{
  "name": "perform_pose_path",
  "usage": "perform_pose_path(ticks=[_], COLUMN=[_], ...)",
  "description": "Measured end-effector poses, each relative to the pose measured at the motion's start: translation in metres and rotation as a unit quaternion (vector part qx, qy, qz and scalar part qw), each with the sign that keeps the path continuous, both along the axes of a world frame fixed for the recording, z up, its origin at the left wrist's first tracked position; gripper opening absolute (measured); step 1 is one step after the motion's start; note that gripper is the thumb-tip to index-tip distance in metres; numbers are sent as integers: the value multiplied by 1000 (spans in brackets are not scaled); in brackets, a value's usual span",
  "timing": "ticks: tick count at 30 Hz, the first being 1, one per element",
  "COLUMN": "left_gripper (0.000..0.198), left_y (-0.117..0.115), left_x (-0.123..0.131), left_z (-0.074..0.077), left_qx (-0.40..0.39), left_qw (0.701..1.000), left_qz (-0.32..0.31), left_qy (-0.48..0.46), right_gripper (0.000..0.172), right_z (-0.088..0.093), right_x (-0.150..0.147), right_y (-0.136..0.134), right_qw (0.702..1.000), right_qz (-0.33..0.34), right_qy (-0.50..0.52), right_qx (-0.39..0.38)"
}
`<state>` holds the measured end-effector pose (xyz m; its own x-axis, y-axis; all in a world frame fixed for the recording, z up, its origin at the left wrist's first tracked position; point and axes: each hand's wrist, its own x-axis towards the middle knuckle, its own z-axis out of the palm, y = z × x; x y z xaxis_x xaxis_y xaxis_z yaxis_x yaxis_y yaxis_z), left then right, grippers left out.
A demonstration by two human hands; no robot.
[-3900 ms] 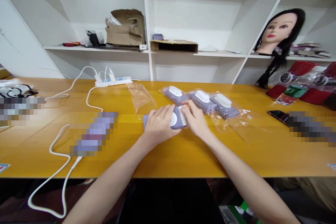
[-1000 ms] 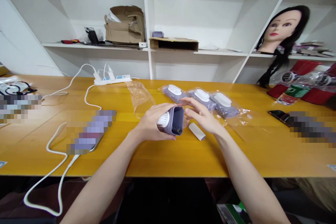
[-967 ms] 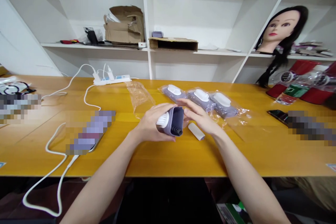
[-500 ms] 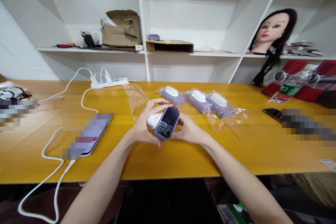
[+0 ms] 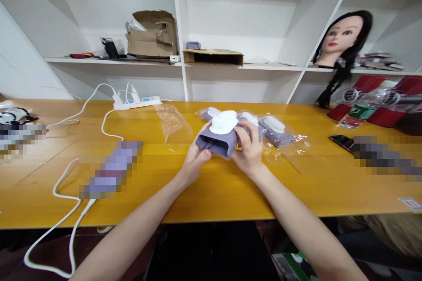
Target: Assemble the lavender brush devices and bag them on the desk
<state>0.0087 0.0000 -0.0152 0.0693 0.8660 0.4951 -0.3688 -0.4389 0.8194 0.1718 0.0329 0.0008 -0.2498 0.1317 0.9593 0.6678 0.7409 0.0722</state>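
Turned since the earlier frame, the purple brush device (image 5: 217,144) now shows its white bristle head upward. Both grips clench it mid-frame, the left hand (image 5: 196,162) cradling underneath and the right hand (image 5: 249,147) bracing its side, above the yellow wooden surface (image 5: 211,193), just before the bagged brush devices (image 5: 278,137).

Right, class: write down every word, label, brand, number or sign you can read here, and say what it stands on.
Purple device with a white brush head, held by the left hand and right hand: no text shows.
Green bottle label: too small to read.
Power strip: markings too small to read.
Small card: too small to read.
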Motion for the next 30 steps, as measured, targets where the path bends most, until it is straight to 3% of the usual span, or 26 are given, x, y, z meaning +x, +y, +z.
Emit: perform_pose_path(ticks=[5, 10, 12, 15, 17, 19, 21, 22, 24, 28, 30], left_gripper=[56, 40, 37, 35, 35, 38, 44, 47, 50, 48, 48], left_y=[5, 15, 18, 20, 19, 17, 14, 13, 10, 6, 4], left_x=[8, 1, -3, -8, -9, -9, -8, -7, -6, -7, -9], left_z=[4, 11, 12, 13, 13, 13, 13, 13, 13, 15, 17], left_qx=[-163, -248, -258, -271, -284, -287, -278, -273, -279, -340, -335], left_qw=[971, 934, 929, 928, 929, 934, 942, 946, 946, 928, 932], left_qz=[23, 60, 63, 50, 31, 5, -16, -22, -15, 15, 3], left_qy=[-175, -251, -256, -249, -234, -212, -186, -176, -162, -151, -141], right_gripper=[46, 49, 51, 47, 43, 41, 37, 34, 28, 25, 26], right_z=[-15, -15, -6, 10, 17, 18, 14, 12, 8, 5, 6], right_x=[-8, -13, -8, 3, 9, 11, 10, 9, 6, 2, 1], right_y=[1, -2, -3, 1, 8, 16, 21, 23, 24, 19, 15], right_qw=[997, 991, 991, 986, 952, 887, 823, 807, 807, 848, 854], right_qz=[-42, 54, 87, 81, 100, 168, 235, 250, 245, 194, 192], right_qy=[-69, -112, -73, 61, 140, 185, 207, 217, 238, 235, 213], right_qx=[0, -55, -65, -130, -254, -389, -473, -489, -482, -433, -435])
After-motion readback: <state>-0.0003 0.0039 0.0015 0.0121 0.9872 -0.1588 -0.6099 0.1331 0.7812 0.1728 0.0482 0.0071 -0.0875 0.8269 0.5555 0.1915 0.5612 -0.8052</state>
